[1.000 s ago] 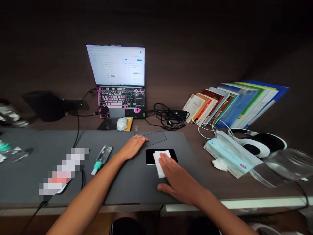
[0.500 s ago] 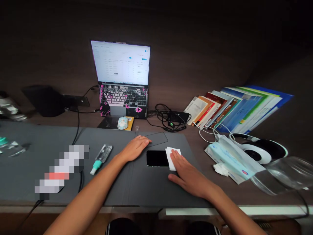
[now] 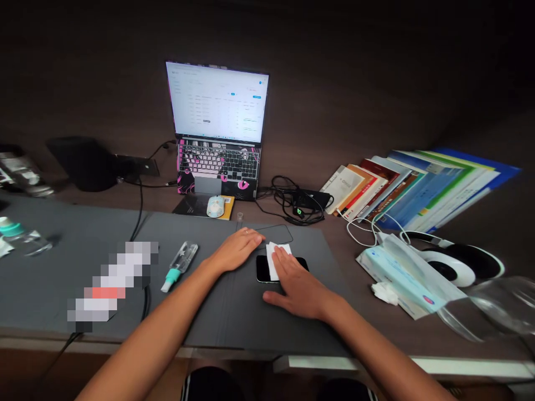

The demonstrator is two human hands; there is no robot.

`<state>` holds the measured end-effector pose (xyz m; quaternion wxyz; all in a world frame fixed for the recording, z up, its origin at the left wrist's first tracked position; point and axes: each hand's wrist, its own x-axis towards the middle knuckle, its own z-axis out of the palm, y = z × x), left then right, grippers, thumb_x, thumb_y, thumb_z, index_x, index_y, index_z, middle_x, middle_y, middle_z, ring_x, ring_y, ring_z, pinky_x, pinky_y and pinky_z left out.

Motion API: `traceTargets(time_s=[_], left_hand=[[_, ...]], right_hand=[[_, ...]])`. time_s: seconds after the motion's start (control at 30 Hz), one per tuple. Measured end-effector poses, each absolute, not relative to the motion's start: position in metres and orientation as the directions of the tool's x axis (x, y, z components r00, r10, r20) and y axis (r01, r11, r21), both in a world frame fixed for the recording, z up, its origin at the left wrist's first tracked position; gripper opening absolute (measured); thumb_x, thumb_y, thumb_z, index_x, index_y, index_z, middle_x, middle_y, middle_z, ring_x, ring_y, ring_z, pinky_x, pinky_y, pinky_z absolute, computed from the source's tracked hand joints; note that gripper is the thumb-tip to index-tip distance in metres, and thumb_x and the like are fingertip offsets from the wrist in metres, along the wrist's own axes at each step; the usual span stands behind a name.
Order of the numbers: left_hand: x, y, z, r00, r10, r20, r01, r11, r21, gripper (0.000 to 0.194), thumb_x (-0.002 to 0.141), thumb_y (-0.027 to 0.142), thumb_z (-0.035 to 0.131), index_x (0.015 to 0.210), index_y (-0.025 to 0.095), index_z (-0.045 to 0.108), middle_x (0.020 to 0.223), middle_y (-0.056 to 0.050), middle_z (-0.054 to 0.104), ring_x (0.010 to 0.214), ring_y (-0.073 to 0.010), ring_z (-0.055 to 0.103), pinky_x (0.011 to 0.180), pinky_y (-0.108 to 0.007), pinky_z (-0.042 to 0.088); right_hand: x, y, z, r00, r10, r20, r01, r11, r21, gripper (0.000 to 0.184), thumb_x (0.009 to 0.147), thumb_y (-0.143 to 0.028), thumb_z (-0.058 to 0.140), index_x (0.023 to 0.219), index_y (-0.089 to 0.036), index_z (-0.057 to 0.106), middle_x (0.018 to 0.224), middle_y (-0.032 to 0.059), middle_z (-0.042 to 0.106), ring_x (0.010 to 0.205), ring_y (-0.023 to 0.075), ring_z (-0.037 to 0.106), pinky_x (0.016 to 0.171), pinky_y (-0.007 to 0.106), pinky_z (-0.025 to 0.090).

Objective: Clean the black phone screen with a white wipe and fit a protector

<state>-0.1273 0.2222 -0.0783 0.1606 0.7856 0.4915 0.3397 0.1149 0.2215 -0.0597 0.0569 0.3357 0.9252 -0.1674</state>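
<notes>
A black phone [image 3: 263, 269] lies face up on the grey desk mat [image 3: 234, 312]. My right hand [image 3: 295, 281] lies flat on a white wipe [image 3: 272, 258], pressing it onto the phone's screen, fingers stretched out. To the left of the phone, at its top left corner, rests my left hand [image 3: 236, 249], palm down with fingers loosely together and holding nothing. A thin glass screen protector [image 3: 279, 234] lies just behind both hands.
A small spray bottle [image 3: 179, 265] lies left of my left arm. An open laptop [image 3: 219, 131] with a mouse [image 3: 215, 205] stands behind. Cables and a charger [image 3: 303, 201], leaning books [image 3: 413, 186], headphones [image 3: 455, 262] and a pack of masks [image 3: 403, 273] sit right.
My right hand slid the wipe from the phone's right end back to the left, onto the middle of the screen. The left hand stayed in place. The view shifted slightly.
</notes>
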Motion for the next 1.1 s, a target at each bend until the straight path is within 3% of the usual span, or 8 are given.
traceTargets(time_s=[0.2,0.37,0.53,0.7,0.9,1.1], left_hand=[[-0.131,0.225,-0.081,0.258,0.897,0.36,0.679,-0.433,0.593,0.061,0.109,0.048,0.018,0.118,0.018,0.071,0.122,-0.008,0.072,0.115,-0.0227,0.063,0.111,-0.042,0.044],[-0.133,0.225,-0.085,0.251,0.901,0.354,0.677,-0.425,0.601,0.059,0.109,0.045,0.018,0.119,0.02,0.07,0.122,-0.006,0.072,0.118,-0.0215,0.063,0.119,-0.044,0.036],[-0.135,0.225,-0.087,0.238,0.905,0.354,0.678,-0.415,0.606,0.061,0.109,0.046,0.017,0.118,0.018,0.07,0.12,-0.008,0.073,0.116,-0.0226,0.063,0.114,-0.044,0.042],[-0.136,0.226,-0.088,0.24,0.911,0.334,0.687,-0.403,0.605,0.062,0.108,0.048,0.017,0.117,0.018,0.071,0.119,-0.008,0.073,0.115,-0.0234,0.063,0.112,-0.046,0.044],[-0.135,0.225,-0.091,0.242,0.916,0.319,0.675,-0.395,0.623,0.061,0.108,0.049,0.019,0.119,0.019,0.071,0.123,-0.007,0.072,0.119,-0.0223,0.063,0.12,-0.048,0.035],[-0.133,0.223,-0.087,0.249,0.911,0.329,0.658,-0.408,0.633,0.058,0.108,0.049,0.021,0.117,0.02,0.071,0.123,-0.006,0.073,0.119,-0.0224,0.063,0.12,-0.047,0.034]], right_hand=[[0.087,0.204,-0.059,-0.819,0.541,-0.193,0.574,0.757,-0.313,0.12,0.088,-0.085,0.041,0.159,0.007,0.013,0.165,0.0265,-0.002,0.156,0.0376,-0.004,0.129,0.052,0.007],[0.089,0.19,-0.06,-0.828,0.538,-0.159,0.558,0.76,-0.332,0.12,0.085,-0.085,0.046,0.16,0.004,0.016,0.166,0.0253,-0.001,0.157,0.0366,-0.002,0.13,0.05,0.007],[0.099,0.178,-0.06,-0.857,0.505,-0.106,0.504,0.776,-0.38,0.121,0.083,-0.088,0.045,0.16,0.002,0.019,0.167,0.0253,0.004,0.157,0.036,0.001,0.13,0.049,0.009],[0.12,0.168,-0.06,-0.853,0.515,-0.084,0.506,0.779,-0.369,0.108,0.091,-0.081,0.041,0.161,-0.002,0.022,0.167,0.0228,0.011,0.157,0.0352,0.008,0.129,0.051,0.013],[0.165,0.169,-0.058,-0.782,0.609,-0.132,0.618,0.732,-0.285,0.094,0.098,-0.073,0.036,0.16,-0.004,0.026,0.167,0.0215,0.012,0.157,0.0365,0.01,0.127,0.056,0.018],[0.195,0.18,-0.056,-0.753,0.648,-0.116,0.654,0.715,-0.249,0.085,0.101,-0.068,0.034,0.162,-0.01,0.023,0.167,0.0179,0.014,0.157,0.0327,0.011,0.127,0.058,0.016]])
